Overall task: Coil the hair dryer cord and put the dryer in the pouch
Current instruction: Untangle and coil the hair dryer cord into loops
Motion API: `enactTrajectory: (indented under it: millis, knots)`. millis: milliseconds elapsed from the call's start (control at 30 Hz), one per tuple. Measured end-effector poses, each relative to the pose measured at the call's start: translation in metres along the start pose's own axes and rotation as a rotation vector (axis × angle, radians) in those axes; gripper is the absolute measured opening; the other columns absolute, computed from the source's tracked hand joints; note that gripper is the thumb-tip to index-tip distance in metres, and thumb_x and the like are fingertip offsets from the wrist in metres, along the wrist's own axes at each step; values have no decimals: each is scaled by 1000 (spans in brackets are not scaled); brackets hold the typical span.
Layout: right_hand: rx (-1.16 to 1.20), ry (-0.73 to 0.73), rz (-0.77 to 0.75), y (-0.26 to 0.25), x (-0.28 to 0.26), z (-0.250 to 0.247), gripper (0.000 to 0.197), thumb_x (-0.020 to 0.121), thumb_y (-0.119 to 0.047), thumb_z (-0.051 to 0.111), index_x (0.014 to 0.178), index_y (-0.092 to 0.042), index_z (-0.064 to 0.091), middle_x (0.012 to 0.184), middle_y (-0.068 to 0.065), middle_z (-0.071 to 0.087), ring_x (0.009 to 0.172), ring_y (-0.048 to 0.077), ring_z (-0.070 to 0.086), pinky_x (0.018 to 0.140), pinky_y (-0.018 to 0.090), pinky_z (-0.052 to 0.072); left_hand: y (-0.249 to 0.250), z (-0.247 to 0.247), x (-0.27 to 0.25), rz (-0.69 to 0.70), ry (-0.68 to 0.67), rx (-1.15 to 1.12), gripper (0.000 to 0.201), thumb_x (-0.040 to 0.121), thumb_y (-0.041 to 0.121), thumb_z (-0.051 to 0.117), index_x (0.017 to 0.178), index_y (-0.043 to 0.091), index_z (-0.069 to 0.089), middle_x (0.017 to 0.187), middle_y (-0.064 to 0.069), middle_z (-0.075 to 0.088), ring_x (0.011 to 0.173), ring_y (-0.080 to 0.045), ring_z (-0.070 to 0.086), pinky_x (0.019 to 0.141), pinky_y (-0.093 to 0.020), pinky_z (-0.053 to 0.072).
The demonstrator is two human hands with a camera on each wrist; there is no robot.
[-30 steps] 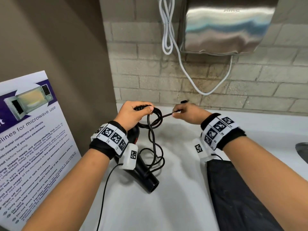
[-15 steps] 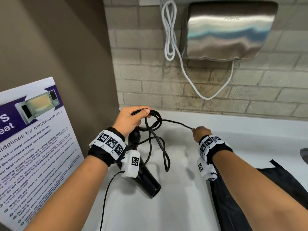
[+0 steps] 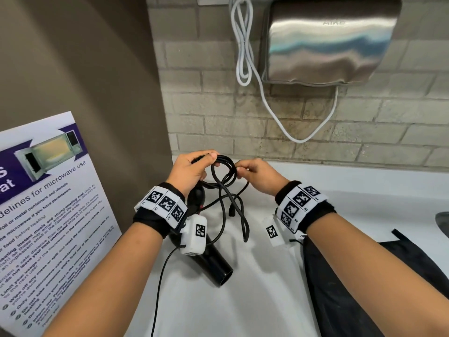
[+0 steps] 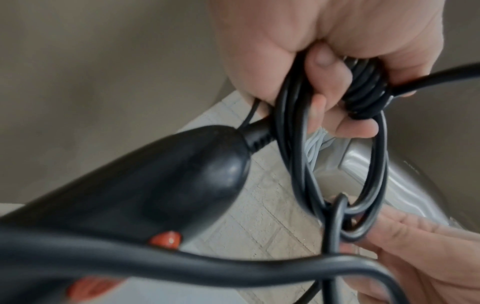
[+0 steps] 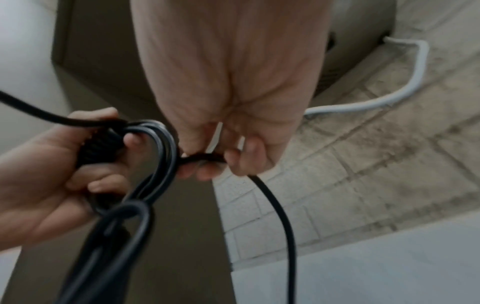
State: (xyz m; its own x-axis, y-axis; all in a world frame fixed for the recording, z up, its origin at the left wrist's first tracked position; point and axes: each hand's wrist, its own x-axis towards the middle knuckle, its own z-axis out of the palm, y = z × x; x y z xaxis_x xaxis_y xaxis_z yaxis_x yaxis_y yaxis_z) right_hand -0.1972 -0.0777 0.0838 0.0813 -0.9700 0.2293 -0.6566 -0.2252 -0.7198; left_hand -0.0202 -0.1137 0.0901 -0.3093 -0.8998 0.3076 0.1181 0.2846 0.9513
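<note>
A: Our left hand (image 3: 192, 170) is curled round several loops of the thin black rubber cord (image 3: 224, 181), mid-frame in the head view; our right hand (image 3: 258, 175) pinches the same cord just beside it.

B: Half a second ago we had that right hand lower and further right, drawing a straight length out; now it has come up to the loops.

A: What can we read? The white-and-purple printed poster (image 3: 48, 190) at left says "microwave use". The brushed-steel wall hand dryer (image 3: 328, 42), upper right, carries a faint brand we cannot make out.

B: The glossy black hair dryer (image 3: 213, 263) hangs under our left wrist, barrel toward lower centre, its handle partly hidden. The flat black fabric pouch (image 3: 340, 288) lies at lower right on the white counter (image 3: 364, 186), cut off by our forearm and the frame edge.
</note>
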Motion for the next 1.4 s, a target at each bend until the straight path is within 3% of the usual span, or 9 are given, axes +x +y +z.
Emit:
enactTrajectory:
  millis: [67, 167, 267, 533, 700, 933, 1067, 1233, 1400]
  knots:
    - [-147, 114, 38, 0, 2, -7, 21, 95, -12, 45, 90, -7, 65, 72, -4, 58, 67, 9, 50, 59, 12, 34, -1, 1, 1, -11, 6, -21, 14, 91, 10, 54, 91, 10, 68, 59, 7, 66, 42, -6, 30, 44, -15, 26]
    - [-222, 314, 122, 10, 4, -17, 24, 96, -15, 43, 97, -1, 63, 90, 18, 65, 80, 28, 57, 66, 23, 34, -1, 4, 2, -27, 13, -13, 14, 90, 10, 55, 95, 6, 67, 58, 7, 66, 42, -5, 30, 44, -16, 25]
    - [-223, 417, 297, 27, 3, -24, 27, 96, -16, 41, 102, 1, 61, 100, 23, 64, 92, 33, 58, 70, 25, 35, 1, 6, 2, -24, -14, 16, 12, 90, 9, 56, 94, 7, 67, 55, 8, 65, 40, -5, 27, 43, -17, 22]
    - [-129, 480, 606, 48, -6, -31, 31, 97, -17, 39, 108, 3, 60, 114, 24, 60, 107, 37, 56, 86, 34, 45, 1, 6, 3, -45, 23, -6, 14, 90, 12, 56, 94, 8, 69, 58, 9, 66, 50, -8, 40, 50, -16, 35]
    - [-228, 295, 817, 61, -18, -17, 35, 97, -17, 37, 124, 1, 51, 125, 18, 55, 116, 32, 53, 91, 34, 44, 1, 4, 3, -61, 25, -39, 16, 91, 16, 55, 83, 15, 70, 60, 7, 67, 51, -12, 33, 40, -12, 30]
    - [-494, -50, 747, 61, -31, 20, 33, 96, -14, 39, 125, -4, 52, 129, 12, 53, 119, 29, 50, 95, 32, 42, 2, 7, 4, -58, 44, -25, 18, 90, 17, 56, 79, 10, 70, 62, 0, 63, 34, -4, 27, 37, -12, 28]
    - [-344, 23, 325, 42, -22, 25, 42, 92, -11, 43, 133, -22, 45, 136, 7, 45, 125, 33, 31, 106, 40, 30, 1, 3, 5, -58, 32, -7, 20, 89, 19, 58, 75, 12, 70, 69, -4, 65, 40, -11, 30, 37, -12, 30]
    - [168, -28, -35, 18, -7, 35, 26, 94, -3, 45, 114, -5, 61, 100, 0, 61, 97, 12, 56, 87, 12, 41, 2, 4, 6, -59, 30, 5, 21, 91, 19, 55, 77, 14, 70, 63, 2, 64, 38, -7, 31, 38, -12, 29]
    - [298, -53, 0, 22, -7, 38, 17, 93, 2, 45, 93, 11, 60, 72, -11, 59, 66, -8, 55, 75, 15, 42, 2, 1, 6, -72, -6, -36, 21, 91, 17, 54, 78, 10, 69, 58, 3, 64, 38, -7, 28, 37, -15, 26]
